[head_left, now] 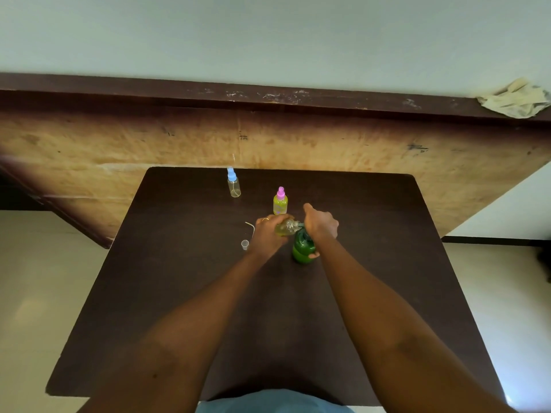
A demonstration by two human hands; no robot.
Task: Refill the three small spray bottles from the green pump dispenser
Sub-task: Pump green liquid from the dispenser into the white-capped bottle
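The green pump dispenser (pixel 303 249) stands upright near the middle of the dark table (pixel 185 293). My right hand (pixel 320 224) rests on top of its pump head. My left hand (pixel 267 234) holds a small clear spray bottle (pixel 286 228) tilted on its side, its open neck against the pump's nozzle; yellow-green liquid sits in it. A pink-capped spray bottle (pixel 280 201) with yellow-green liquid stands just behind my hands. Farther back left stands a blue-capped spray bottle (pixel 233 183), which looks nearly empty.
A small clear cap (pixel 244 244) and a thin bent dip tube (pixel 251 227) lie on the table left of my left hand. A long wooden board (pixel 268 144) leans behind the table. A crumpled cloth (pixel 517 98) lies at the upper right.
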